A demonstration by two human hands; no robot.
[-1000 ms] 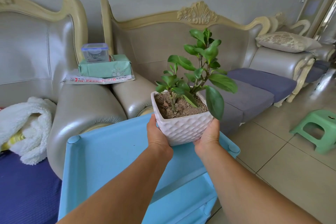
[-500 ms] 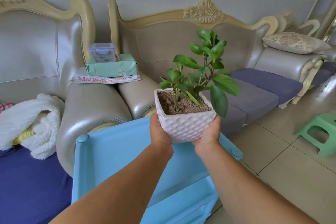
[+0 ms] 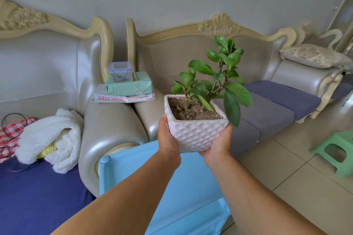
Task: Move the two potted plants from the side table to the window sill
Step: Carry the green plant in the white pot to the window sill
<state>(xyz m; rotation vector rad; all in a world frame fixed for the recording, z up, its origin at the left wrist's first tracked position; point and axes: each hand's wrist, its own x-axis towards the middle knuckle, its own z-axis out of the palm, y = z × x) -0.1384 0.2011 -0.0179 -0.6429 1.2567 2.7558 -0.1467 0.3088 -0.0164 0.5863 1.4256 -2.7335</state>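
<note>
A white square pot with a dimpled surface point(image 3: 196, 133) holds brown soil and a small plant with glossy green leaves point(image 3: 219, 82). I carry it in the air in front of me, above the light blue side table point(image 3: 133, 173). My left hand point(image 3: 168, 137) grips the pot's left wall. My right hand point(image 3: 219, 143) cups its right side and underside. The table top below bears nothing that I can see. No second potted plant and no window sill are in view.
Two cream leather sofas stand behind the table, their armrests point(image 3: 112, 120) touching. A green wrapped package with a clear lidded box point(image 3: 122, 80) sits on them. A white fleece blanket point(image 3: 49, 137) lies on the left sofa's blue seat. A green plastic stool point(image 3: 338, 150) stands on the tiled floor at right.
The pot has risen a little in both hands, and my view has swung left, so the sofas and table sit further right in the frame.
</note>
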